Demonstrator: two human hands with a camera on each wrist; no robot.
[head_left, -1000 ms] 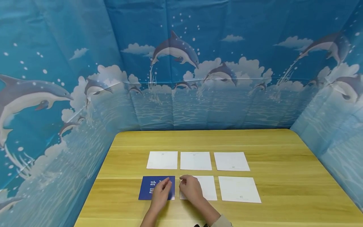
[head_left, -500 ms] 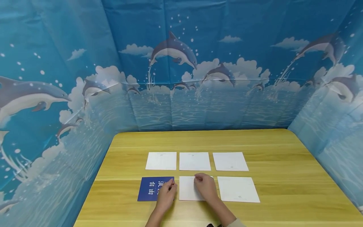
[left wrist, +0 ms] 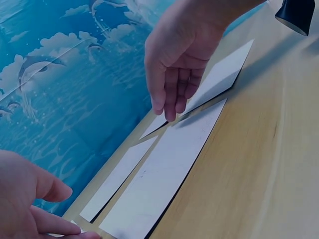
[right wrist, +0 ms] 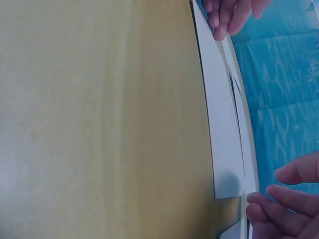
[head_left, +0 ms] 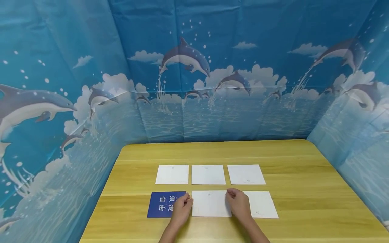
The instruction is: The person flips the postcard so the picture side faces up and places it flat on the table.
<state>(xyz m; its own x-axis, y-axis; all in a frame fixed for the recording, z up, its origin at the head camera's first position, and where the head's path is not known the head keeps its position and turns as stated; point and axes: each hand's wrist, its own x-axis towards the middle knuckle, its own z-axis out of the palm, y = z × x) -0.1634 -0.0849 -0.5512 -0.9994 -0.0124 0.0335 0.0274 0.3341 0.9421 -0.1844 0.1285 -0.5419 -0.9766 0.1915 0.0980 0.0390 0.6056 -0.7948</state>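
Observation:
A white card (head_left: 211, 204) lies flat in the middle of the front row, between my two hands. My left hand (head_left: 181, 212) is at its left edge, partly over a blue card (head_left: 158, 206) with white characters. Along its right edge is my right hand (head_left: 241, 206), which overlaps the right-hand white card (head_left: 263, 206). In the left wrist view, thumb and fingers of the left hand (left wrist: 30, 204) are apart, with nothing between them. The right wrist view shows the right hand (right wrist: 291, 206) with loosely bent, separated fingers near the card's corner, holding nothing.
Behind, a second row has three white cards, at left (head_left: 172, 174), middle (head_left: 208, 174) and right (head_left: 246, 174). All lie on a wooden table (head_left: 304, 189). A blue dolphin-print curtain (head_left: 194, 114) encloses the table's back and sides.
My right hand has moved right across the middle front card to its right edge, uncovering it. My left hand has shifted slightly right, showing more of the blue card's characters.

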